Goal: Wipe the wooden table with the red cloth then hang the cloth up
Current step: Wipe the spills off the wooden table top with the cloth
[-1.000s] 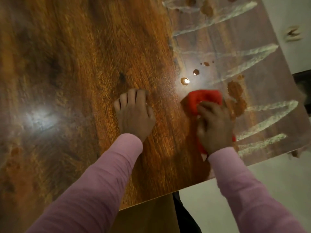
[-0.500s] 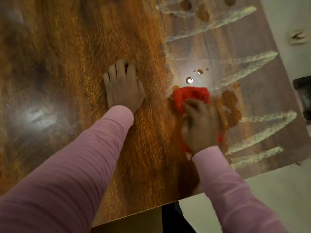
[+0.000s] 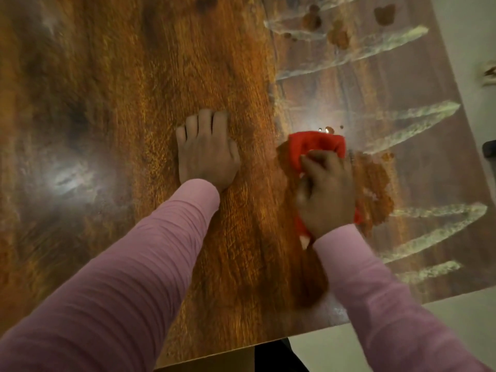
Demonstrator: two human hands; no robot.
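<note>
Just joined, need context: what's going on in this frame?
A person's right hand grips the bunched red cloth against the wooden table, at the edge of a dull, streaked area. Small droplets sit just beyond the cloth. The left hand rests flat on the table nearby. The cloth is not yet hung up.

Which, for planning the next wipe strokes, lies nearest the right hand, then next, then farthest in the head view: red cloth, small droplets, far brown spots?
1. red cloth, held under the right hand.
2. small droplets, just beyond the cloth's far edge.
3. far brown spots, at the table's far end.
</note>
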